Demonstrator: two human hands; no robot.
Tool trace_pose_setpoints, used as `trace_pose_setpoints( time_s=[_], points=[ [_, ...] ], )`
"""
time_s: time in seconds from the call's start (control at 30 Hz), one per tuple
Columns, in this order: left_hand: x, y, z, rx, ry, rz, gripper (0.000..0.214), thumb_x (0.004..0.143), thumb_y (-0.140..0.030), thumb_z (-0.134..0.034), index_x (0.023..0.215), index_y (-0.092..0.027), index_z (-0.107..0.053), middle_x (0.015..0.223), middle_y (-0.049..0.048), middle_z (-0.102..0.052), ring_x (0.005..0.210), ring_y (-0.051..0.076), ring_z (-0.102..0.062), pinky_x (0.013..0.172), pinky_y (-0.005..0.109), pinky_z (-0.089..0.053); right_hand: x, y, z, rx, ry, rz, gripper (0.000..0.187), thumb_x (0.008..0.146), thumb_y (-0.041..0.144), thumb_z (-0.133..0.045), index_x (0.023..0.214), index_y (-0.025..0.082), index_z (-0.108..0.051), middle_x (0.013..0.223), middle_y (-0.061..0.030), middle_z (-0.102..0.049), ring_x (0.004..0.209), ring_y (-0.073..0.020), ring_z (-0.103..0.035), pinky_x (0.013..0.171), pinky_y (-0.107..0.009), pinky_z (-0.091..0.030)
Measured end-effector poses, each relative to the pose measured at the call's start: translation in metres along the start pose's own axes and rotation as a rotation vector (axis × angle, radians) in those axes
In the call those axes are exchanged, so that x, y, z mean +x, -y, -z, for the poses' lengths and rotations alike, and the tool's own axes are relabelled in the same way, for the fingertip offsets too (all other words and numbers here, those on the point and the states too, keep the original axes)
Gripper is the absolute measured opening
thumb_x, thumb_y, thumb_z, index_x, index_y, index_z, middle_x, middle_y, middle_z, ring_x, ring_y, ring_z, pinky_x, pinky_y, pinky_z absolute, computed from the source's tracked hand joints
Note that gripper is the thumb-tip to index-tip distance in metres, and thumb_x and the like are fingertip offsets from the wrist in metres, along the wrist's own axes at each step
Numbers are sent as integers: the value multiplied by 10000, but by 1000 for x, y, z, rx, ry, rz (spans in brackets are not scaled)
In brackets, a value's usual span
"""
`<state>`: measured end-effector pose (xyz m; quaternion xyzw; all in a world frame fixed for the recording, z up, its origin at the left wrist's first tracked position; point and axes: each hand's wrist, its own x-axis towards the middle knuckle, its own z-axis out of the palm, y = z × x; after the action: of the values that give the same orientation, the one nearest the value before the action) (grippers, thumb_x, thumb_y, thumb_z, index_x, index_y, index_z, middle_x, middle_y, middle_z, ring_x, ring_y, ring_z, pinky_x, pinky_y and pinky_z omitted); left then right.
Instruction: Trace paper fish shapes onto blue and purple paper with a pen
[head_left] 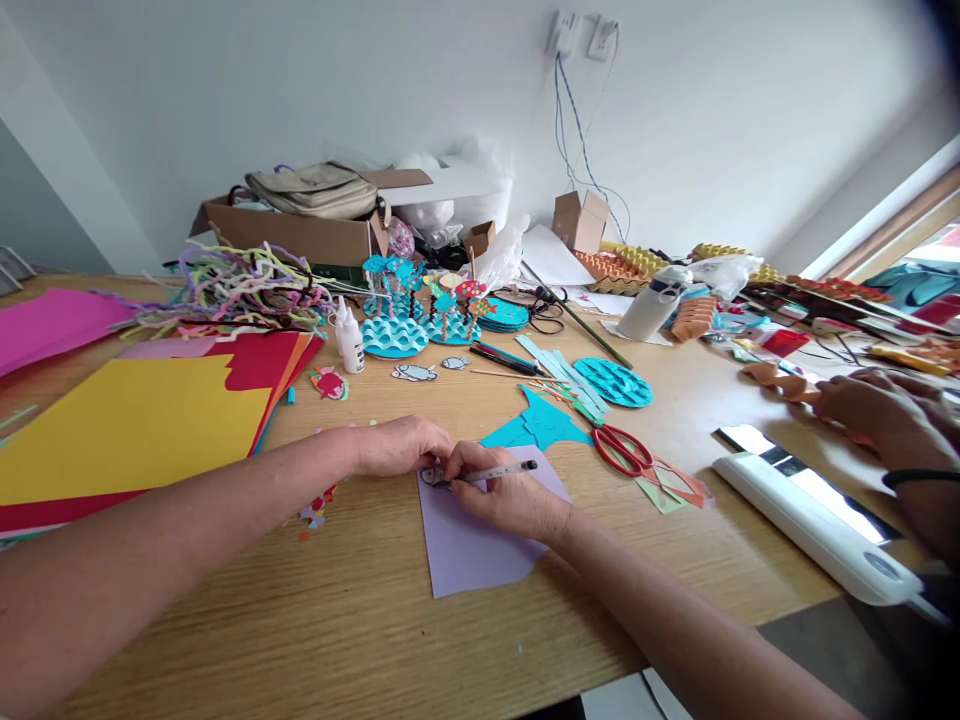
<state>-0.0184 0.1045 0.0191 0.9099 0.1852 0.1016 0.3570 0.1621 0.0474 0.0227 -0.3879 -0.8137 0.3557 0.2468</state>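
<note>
My left hand rests on the wooden table, fingers curled down onto a small grey paper fish cut-out. It pins the fish on the top left corner of a lilac sheet of paper. My right hand lies on that sheet, closed round a pen whose tip meets the fish. Both forearms reach in from the bottom of the view.
Red-handled scissors lie right of the sheet, beside blue paper scraps. Stacked coloured card fills the left. Glue bottles, blue wave models and a cardboard box stand behind. Another person's hands work at the right, near a white device.
</note>
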Motion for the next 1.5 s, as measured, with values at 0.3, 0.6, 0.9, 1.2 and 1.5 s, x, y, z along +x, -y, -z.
trace_pose_setpoints(
  time_s=[0.3, 0.6, 0.9, 1.2, 1.5],
  points=[
    [-2, -1, 0, -9, 2, 13, 277, 764, 21, -426, 682, -157, -622, 721, -22, -570, 698, 115, -518, 635, 193, -360, -1, -2, -1, -5, 2, 20, 153, 686, 49, -492, 724, 195, -517, 604, 57, -522, 518, -80, -442, 507, -178, -350],
    [-2, 1, 0, -19, 9, 14, 268, 751, 17, -421, 676, -154, -613, 737, -12, -575, 705, 122, -517, 641, 199, -361, 0, -3, -4, 0, 0, 16, 128, 693, 76, -487, 726, 198, -508, 615, 50, -526, 513, -81, -442, 500, -179, -362],
    [-1, 0, 0, -29, -2, 29, 270, 738, 21, -402, 667, -152, -597, 703, -21, -535, 669, 111, -491, 615, 192, -349, 0, -5, -8, -71, -45, 69, 110, 714, 98, -486, 744, 196, -523, 675, 31, -575, 597, -97, -507, 571, -195, -407],
    [-1, 2, -1, -54, -2, 32, 253, 700, 23, -396, 632, -149, -570, 697, -21, -533, 666, 108, -494, 620, 192, -355, 1, -10, -16, -83, -74, 73, 110, 729, 105, -492, 775, 194, -538, 684, 11, -596, 651, -124, -542, 599, -218, -418],
    [-1, 4, -1, -56, -12, 58, 248, 646, 25, -378, 612, -151, -550, 654, -25, -519, 638, 114, -474, 595, 207, -340, 3, -9, -19, -94, -90, 74, 88, 760, 122, -475, 773, 196, -521, 693, 8, -590, 628, -121, -532, 591, -222, -406]
  ],
)
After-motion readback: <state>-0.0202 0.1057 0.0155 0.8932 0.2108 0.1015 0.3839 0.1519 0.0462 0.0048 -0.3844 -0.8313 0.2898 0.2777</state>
